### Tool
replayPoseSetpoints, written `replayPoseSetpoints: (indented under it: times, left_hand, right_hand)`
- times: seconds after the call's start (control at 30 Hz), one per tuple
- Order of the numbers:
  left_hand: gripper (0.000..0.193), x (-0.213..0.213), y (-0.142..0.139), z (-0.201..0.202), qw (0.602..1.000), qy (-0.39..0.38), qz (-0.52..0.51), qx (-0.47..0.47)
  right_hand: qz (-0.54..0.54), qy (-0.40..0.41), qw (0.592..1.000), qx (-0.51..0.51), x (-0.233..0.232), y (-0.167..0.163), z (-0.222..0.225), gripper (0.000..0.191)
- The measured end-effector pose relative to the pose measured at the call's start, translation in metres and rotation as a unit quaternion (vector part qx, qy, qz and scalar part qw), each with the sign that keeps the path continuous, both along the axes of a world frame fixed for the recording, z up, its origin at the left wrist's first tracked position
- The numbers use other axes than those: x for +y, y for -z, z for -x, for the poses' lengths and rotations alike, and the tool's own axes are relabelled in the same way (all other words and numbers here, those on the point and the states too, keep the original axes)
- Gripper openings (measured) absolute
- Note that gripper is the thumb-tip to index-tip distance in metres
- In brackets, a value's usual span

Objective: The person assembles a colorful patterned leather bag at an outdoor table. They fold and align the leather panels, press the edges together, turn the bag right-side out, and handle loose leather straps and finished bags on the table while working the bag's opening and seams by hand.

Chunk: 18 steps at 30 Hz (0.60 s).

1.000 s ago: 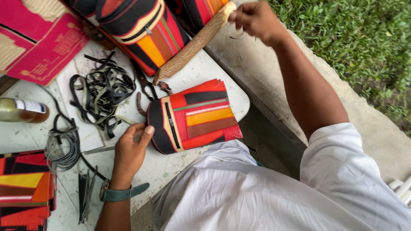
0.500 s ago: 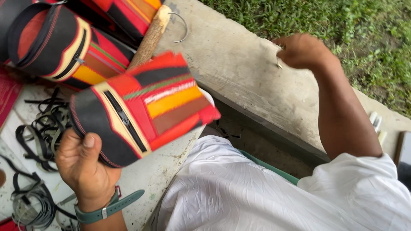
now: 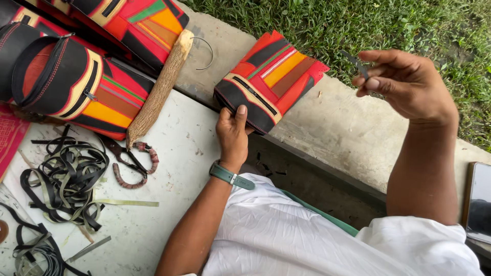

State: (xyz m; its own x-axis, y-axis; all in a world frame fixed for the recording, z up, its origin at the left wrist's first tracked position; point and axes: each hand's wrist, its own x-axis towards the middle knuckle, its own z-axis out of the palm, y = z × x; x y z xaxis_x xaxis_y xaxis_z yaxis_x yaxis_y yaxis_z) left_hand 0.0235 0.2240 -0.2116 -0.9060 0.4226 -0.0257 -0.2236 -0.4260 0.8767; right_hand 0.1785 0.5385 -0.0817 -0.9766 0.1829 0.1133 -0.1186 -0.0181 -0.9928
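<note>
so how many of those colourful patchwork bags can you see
3, maybe more cut off at the top-left edge: one bag held by the left hand on the concrete ledge, one round bag on the table, one behind it.

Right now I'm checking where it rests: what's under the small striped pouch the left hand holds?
Beneath the pouch is the bare concrete ledge. The left hand grips its near edge; its fingers underneath, and anything else below it, are hidden.

Counted: 4 patchwork bags, incl. 1 small pouch [image 3: 271, 79] in hand, 1 round bag [image 3: 66, 82], 2 more at top left; 1 wooden stick [image 3: 161, 89]; 1 pr scissors [image 3: 130, 161]; 2 hands; 1 wristwatch [image 3: 230, 175]; 1 phone [image 3: 480, 202].
</note>
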Motion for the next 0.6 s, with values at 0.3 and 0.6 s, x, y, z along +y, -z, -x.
replayPoseSetpoints:
  times: [0.3,0.6]
  left_hand:
    - [0.038,-0.001,-0.026,0.012,0.989,0.067,-0.134,0.005]
    - [0.055,-0.052,-0.006,0.078,0.966,0.139,-0.193,-0.103]
  right_hand:
    - [0.059,0.093,0.992,0.061,0.004,0.048,0.046,0.022]
    - [-0.016,0.026,0.999,0.032,-0.032,0.034,0.049,0.077]
